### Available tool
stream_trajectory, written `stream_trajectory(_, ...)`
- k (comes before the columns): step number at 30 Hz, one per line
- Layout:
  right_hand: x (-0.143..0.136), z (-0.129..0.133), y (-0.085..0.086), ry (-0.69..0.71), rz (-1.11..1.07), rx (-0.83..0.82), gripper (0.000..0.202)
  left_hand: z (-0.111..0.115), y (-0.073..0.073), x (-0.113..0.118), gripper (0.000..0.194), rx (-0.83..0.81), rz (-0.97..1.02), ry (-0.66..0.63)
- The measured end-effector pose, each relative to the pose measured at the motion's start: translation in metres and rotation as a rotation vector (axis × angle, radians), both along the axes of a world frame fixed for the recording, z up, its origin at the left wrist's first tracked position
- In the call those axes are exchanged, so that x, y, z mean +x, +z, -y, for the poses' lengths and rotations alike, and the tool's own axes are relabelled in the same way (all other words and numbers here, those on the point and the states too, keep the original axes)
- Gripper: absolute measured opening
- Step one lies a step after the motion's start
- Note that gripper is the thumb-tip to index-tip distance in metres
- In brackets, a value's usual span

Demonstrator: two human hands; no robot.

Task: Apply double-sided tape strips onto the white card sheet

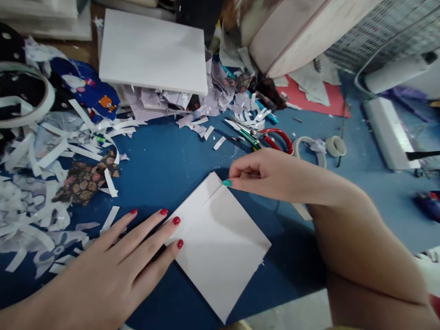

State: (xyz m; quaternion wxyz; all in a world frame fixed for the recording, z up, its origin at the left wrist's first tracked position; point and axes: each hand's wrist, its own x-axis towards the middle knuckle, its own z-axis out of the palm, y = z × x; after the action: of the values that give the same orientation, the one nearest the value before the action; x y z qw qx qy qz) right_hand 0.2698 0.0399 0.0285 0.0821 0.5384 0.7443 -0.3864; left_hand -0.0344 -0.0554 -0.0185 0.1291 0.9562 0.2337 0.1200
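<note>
A white square board lies turned cornerwise on the blue table, with a narrow strip or fold near its top corner. My left hand is flat with fingers spread, and its fingertips touch the board's left corner. At the top corner, my right hand has its fingers curled in, the thumb against the board's edge. Whatever the right fingers may hold is too small to make out.
Scissors with red handles lie beyond my right hand, near tape rolls. Paper strips and fabric scraps pile up at the left. A white board rests on scraps at the back. A white box sits at right.
</note>
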Motion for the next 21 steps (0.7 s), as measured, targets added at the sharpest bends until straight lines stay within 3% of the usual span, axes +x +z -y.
stream_trajectory(21, -0.0002, -0.0026, -0.0042, -0.022, 0.015, -0.010, 0.026, -0.0010, -0.0021, 0.0011, 0.044, -0.012, 0.018, -0.009)
